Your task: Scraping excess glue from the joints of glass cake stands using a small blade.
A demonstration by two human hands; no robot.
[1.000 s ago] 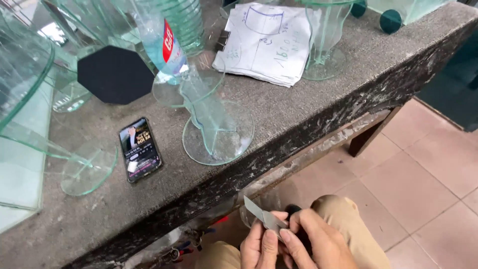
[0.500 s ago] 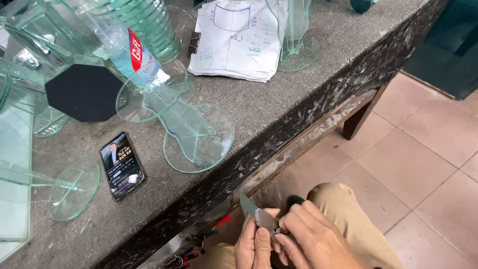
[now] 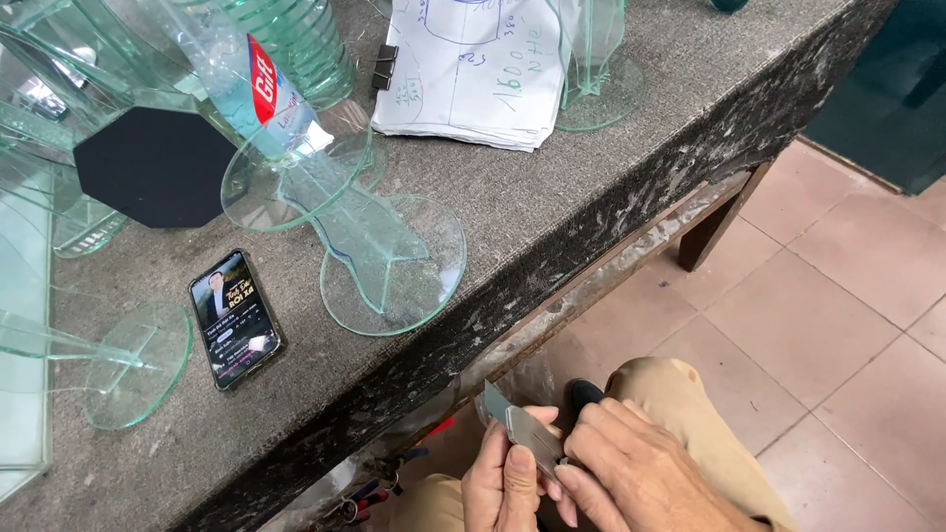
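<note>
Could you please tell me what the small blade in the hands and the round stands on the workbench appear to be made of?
The blade, pinched between left hand and right hand, looks like dull grey metal, thin and flat. The round stands look like clear glass: see-through, with greenish edges. The workbench seems to be rough, speckled grey stone or concrete.

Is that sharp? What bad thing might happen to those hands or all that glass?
The thin metal blade sits pinched between both bare hands, left hand and right hand, so a slip might cut a finger. The round glass disc lies close to the stone table edge; a bump might knock it onto the tiled floor.
</note>
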